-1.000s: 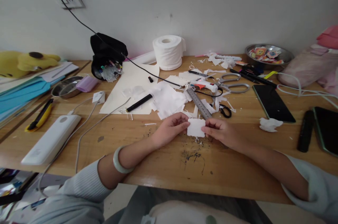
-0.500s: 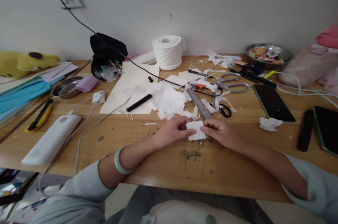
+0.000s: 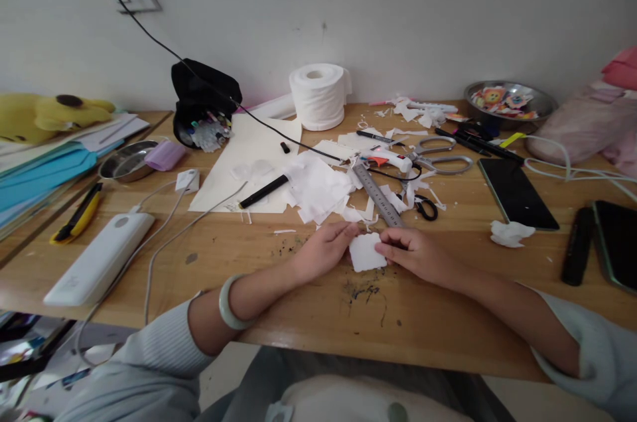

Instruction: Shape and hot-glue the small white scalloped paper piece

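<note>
A small white card (image 3: 367, 253) with wavy edges is held above the wooden table. My right hand (image 3: 411, 251) pinches its right edge between thumb and fingers. At its upper left corner is my left hand (image 3: 329, 251), fingers together and closed at the card's edge, the fingertips partly hidden. Just beyond the card lies a steel ruler (image 3: 378, 196), with a white glue gun (image 3: 385, 159), silver-handled scissors (image 3: 442, 158) and white paper scraps (image 3: 318, 188) around it. Dark marks (image 3: 363, 292) spot the table below the card.
A paper roll (image 3: 319, 97) stands at the back. Left are a black marker (image 3: 263, 192), a white power bank (image 3: 99, 259), a yellow cutter (image 3: 77, 213) and a metal bowl (image 3: 129, 162). Right are a phone (image 3: 518, 193) and crumpled tissue (image 3: 511, 233). A black cable (image 3: 164, 47) crosses from the wall.
The card has turned and dropped slightly toward me. My left thumb has come off its face, and my left hand has shifted to the card's upper left corner.
</note>
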The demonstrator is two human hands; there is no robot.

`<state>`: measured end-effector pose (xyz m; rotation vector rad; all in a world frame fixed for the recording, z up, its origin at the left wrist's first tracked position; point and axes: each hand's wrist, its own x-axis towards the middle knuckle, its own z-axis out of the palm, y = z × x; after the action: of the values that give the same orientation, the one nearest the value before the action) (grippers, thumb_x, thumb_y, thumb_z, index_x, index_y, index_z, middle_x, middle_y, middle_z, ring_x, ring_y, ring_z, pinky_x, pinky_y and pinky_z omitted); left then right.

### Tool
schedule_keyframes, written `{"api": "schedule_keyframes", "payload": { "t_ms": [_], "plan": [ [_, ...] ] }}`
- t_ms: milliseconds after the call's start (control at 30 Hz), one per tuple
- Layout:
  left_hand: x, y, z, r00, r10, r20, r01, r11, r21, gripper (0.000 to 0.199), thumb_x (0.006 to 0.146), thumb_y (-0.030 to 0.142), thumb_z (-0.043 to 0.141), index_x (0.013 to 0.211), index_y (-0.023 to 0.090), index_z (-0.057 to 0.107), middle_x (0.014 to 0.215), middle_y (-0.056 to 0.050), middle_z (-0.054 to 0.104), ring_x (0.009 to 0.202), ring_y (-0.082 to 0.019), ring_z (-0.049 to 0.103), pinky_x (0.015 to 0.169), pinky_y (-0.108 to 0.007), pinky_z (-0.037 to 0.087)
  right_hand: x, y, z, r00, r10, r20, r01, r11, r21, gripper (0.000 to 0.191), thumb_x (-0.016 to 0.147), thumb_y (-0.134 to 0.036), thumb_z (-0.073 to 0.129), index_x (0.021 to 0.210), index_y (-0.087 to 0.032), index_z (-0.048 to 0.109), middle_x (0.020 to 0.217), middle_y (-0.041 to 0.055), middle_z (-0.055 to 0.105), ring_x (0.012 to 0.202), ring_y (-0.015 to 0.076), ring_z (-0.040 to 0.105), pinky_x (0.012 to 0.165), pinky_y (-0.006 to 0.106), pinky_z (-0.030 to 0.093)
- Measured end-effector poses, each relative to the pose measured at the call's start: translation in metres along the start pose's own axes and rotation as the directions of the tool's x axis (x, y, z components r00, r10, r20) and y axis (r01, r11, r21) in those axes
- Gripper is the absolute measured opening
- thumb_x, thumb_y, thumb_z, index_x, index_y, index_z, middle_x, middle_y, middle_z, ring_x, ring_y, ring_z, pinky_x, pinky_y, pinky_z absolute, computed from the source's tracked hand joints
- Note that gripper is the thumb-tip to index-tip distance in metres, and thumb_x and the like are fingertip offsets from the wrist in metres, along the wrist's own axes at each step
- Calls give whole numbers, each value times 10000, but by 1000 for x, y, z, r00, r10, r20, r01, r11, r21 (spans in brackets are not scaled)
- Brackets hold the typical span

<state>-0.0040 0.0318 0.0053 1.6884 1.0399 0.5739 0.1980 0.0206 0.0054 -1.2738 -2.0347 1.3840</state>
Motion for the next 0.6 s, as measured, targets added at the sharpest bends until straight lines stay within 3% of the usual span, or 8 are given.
{"api": "schedule_keyframes", "payload": {
  "t_ms": [67,133,200,300,467,600],
  "plan": [
    [-1,0,1,1000,5,-21,-5,1000,-19,313,889,433,379,822,169,534,751,8,540,710,-123,494,652,-234,401,0,0,0,1000,-15,0,15,1000,-13,266,862,-403,457,717,-186,509,656,-25,493,638,112,458,590,239,346],
    [-1,-1,3,1000,5,8,-5,1000,0,262,793,411,562,911,179,532,808,12,560,714,-122,504,634,-226,399,0,-1,0,1000,-26,4,26,999,-28,267,863,-401,455,719,-185,515,658,-24,495,642,113,460,585,238,343],
    [-1,-3,4,1000,4,25,-5,999,40,230,752,354,621,874,180,535,767,22,556,676,-114,503,601,-216,387,0,-1,0,1000,-25,12,26,999,-41,272,867,-394,447,702,-185,502,646,-25,489,637,113,461,586,237,345],
    [0,-3,4,999,-23,31,23,1000,-8,242,869,364,443,723,176,482,592,37,508,557,-103,512,550,-216,385,0,-1,0,1000,-20,18,21,999,-37,290,871,-399,441,676,-186,473,630,-30,479,623,108,461,594,238,351],
    [2,-3,2,994,-112,7,111,973,-204,339,924,433,273,776,184,447,529,55,499,404,-95,514,450,-210,368,0,1,0,999,-13,29,14,999,-45,278,863,-401,457,692,-184,489,635,-36,466,618,102,441,572,232,333],
    [0,-4,3,998,24,56,-21,998,-51,304,789,453,587,924,182,556,815,-1,619,667,-124,588,600,-222,436,-1,3,1,999,-25,47,28,998,-64,269,858,-406,468,731,-180,538,658,-26,515,625,106,455,566,234,325]
  ]
}}
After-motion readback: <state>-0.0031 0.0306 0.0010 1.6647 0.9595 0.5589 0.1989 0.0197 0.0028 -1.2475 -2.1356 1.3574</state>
